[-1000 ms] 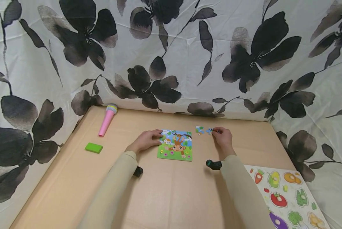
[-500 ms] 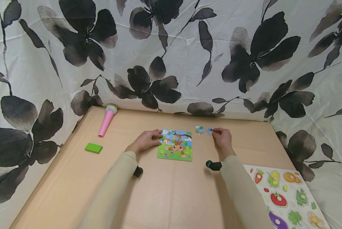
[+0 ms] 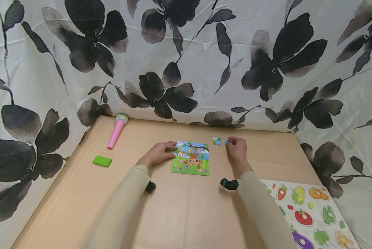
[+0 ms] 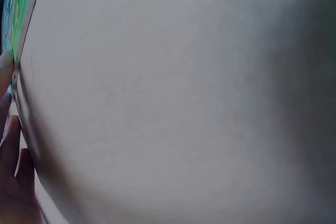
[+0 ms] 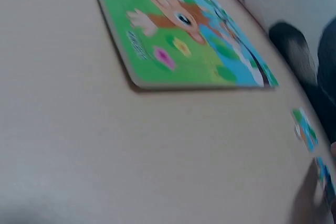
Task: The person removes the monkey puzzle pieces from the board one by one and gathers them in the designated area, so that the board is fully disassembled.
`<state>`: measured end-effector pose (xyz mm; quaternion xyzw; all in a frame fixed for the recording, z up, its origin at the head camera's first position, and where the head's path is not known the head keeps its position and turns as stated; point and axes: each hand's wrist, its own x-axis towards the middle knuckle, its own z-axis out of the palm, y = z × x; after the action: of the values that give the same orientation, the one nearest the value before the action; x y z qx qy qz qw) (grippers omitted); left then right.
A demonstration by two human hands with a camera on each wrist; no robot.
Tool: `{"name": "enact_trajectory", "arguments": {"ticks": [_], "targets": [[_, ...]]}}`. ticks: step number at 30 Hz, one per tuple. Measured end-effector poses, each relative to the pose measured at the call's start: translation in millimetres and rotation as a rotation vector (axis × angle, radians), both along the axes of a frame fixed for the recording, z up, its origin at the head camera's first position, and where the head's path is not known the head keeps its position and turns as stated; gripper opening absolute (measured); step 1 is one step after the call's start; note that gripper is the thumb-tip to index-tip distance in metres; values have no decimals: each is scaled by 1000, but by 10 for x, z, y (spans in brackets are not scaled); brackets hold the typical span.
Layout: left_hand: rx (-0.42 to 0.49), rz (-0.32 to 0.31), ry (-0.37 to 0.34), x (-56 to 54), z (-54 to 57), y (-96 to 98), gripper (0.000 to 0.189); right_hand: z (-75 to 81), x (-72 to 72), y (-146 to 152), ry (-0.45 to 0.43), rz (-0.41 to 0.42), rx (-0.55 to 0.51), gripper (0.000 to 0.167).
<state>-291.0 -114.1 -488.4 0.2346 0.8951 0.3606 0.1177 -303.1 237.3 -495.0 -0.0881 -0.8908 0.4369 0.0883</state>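
Note:
A puzzle board (image 3: pixel 190 160) with a monkey picture lies mid-table. My left hand (image 3: pixel 157 154) rests at its left edge, fingers fairly straight; in the left wrist view the fingertips (image 4: pixel 6 60) touch the board's rim. To the right of the board my right hand (image 3: pixel 237 149) pinches a small blue puzzle piece (image 3: pixel 226 141), mostly hidden by the fingers. The same piece shows at the right wrist view's edge, with its dark shadow beside it. Another puzzle piece (image 3: pixel 217 141), blue and green, lies flat between the board and my right hand.
A pink toy microphone (image 3: pixel 117 131) lies at the back left, with a green block (image 3: pixel 102 161) nearer. On the right, partly under my sleeve, is a white board with vegetable pictures (image 3: pixel 313 211). A floral cloth (image 3: pixel 204 69) hangs behind the table.
My right hand has shifted slightly left, towards the loose piece, and its fingers now cover more of the pinched piece. The left hand and the board have stayed still.

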Motion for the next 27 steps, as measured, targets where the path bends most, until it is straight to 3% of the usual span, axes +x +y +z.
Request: {"name": "enact_trajectory", "arguments": {"ticks": [3,11,17,27], "targets": [[-5,5,-9,0,13,4,43,46,16,-160,-10,77,-14,30],[-19,-8,-1,-3,23,3,44,98,134,-562,-173,401,-83,33],[-11,-2,-7,-3,18,3,43,14,138,-691,-184,429,-48,29],[-9,6,-12,-5,0,6,42,-60,138,-652,-102,508,75,25]]}}
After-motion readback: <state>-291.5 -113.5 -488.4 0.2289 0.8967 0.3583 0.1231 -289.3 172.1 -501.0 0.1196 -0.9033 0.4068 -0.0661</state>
